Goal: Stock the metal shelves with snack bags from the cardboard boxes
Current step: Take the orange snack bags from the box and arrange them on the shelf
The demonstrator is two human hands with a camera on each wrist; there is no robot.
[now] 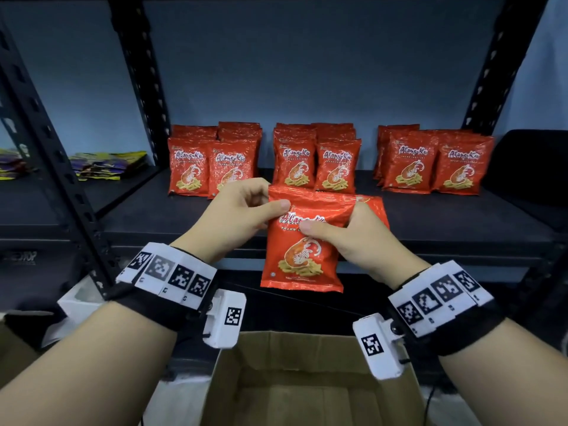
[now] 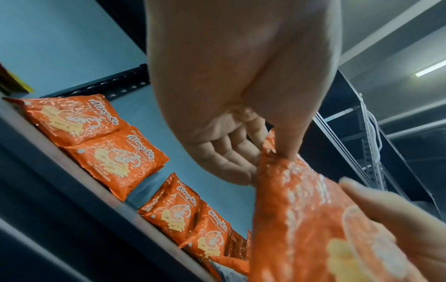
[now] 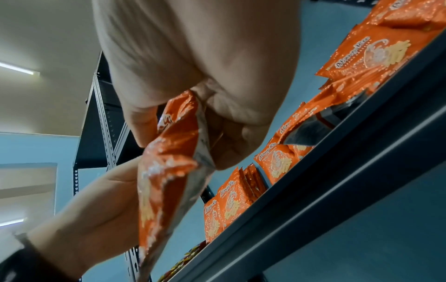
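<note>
Left hand (image 1: pixel 236 216) and right hand (image 1: pixel 347 238) both pinch top of red snack bag (image 1: pixel 302 259), held between them above cardboard box (image 1: pixel 307 379), short of shelf (image 1: pixel 445 216). Bag probably light, crinkly, slippery; contents fragile; grip sealed edge.

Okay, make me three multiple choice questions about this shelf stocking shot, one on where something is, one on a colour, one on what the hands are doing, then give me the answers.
1. Where is the cardboard box?
A. on the shelf
B. below the hands
C. behind the purple bags

2. What colour are the bags standing on the shelf?
A. red
B. green
C. white

3. What holds the red bag in front of the shelf?
A. left hand only
B. nothing, it lies in the box
C. both hands

Answers: 1 B, the box sits open under the wrists. 2 A, each standing bag is red with a prawn. 3 C, the left hand and right hand both pinch its top.
</note>
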